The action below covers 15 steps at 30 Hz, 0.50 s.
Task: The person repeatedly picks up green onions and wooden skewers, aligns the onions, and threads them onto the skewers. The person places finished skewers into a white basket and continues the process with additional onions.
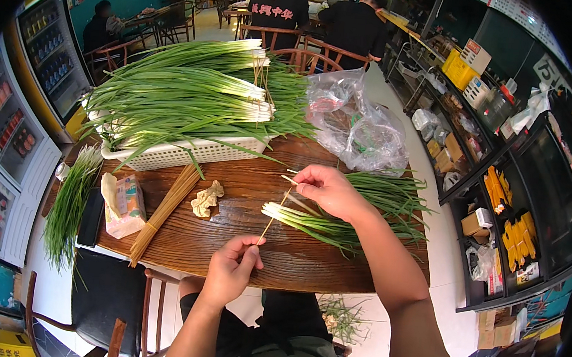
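My left hand (pixel 236 265) pinches the lower end of a thin bamboo skewer (pixel 271 222) near the table's front edge. At the skewer's upper end, my right hand (pixel 318 187) holds pale chive stalk ends between thumb and fingers. The skewer passes across the white ends of some garlic chives (pixel 287 214); whether it pierces them I cannot tell. More loose green chives (pixel 388 193) lie beneath and beyond my right forearm. A bundle of bamboo skewers (pixel 166 213), banded together, rests left of my left hand, with a crumpled tissue (pixel 207 199) beside it.
A white perforated basket (pixel 190 155) heaped with skewered chives stands at the back left. A clear plastic bag (pixel 355 126) lies back right. A tissue pack (pixel 124 207) and more chives (pixel 74 204) are at the left. A black-seated chair (pixel 106 300) stands front left; seated people (pixel 281 10) are beyond.
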### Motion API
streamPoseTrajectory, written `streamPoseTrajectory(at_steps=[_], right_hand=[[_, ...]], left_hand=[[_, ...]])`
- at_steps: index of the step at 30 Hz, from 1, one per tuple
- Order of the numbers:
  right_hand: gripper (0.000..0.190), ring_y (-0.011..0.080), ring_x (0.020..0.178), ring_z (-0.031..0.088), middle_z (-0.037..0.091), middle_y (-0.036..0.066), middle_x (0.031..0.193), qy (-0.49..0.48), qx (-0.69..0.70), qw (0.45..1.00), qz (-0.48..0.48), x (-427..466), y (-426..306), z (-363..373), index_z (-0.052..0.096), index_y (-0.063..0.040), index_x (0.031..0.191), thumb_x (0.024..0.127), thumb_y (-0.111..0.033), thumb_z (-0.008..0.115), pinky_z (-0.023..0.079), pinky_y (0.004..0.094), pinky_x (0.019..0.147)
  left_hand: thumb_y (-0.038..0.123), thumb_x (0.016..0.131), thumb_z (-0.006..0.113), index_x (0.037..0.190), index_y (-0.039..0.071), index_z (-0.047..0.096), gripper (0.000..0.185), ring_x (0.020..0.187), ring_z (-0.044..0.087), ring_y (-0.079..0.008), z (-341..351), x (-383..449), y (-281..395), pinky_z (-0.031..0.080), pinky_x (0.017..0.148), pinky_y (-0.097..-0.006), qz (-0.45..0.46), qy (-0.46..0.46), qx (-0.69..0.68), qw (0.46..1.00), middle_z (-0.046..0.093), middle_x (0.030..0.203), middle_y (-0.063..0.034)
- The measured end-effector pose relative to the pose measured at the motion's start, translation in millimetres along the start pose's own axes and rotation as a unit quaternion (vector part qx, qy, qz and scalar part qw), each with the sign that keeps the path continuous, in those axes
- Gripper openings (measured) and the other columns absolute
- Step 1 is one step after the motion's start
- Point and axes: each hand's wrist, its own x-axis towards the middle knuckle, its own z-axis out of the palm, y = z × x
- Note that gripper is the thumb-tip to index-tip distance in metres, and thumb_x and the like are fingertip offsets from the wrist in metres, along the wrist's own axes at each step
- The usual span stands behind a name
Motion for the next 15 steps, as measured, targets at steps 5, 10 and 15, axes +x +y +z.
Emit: streamPoseTrajectory(at_steps=[5,10,15], right_hand=[[0.020,0.0084,0.089,0.061,0.071,-0.002,0.097,-0.052,0.141,0.988,-0.033,-17,-20,3,0.074,-0.004,0.111,0.101,-0.022,0.074,0.051,0.0277,0.081],[0.021,0.0082,0.088,0.060,0.070,-0.003,0.097,0.043,0.093,0.995,-0.007,-12,-24,-9,0.074,-0.006,0.112,0.102,-0.025,0.073,0.050,0.0271,0.080],[0.015,0.0080,0.087,0.061,0.069,-0.003,0.096,0.307,0.053,0.947,-0.083,-15,-56,-79,0.073,-0.007,0.109,0.099,-0.018,0.074,0.050,0.0276,0.078]], left_hand=[[0.004,0.108,0.057,0.126,0.000,0.067,0.021,0.079,0.061,-0.0056,0,-1,1,0.051,0.075,-0.0232,-0.008,0.001,0.005,1.000,0.065,0.084,0.0006],[0.005,0.108,0.058,0.125,0.000,0.067,0.020,0.079,0.061,-0.0054,0,-1,0,0.051,0.076,-0.0228,-0.005,0.005,-0.003,1.000,0.065,0.084,0.0009],[0.005,0.108,0.058,0.125,0.000,0.067,0.020,0.079,0.061,-0.0053,0,-1,-2,0.051,0.076,-0.0227,0.004,0.003,-0.003,1.000,0.065,0.084,0.0011]])
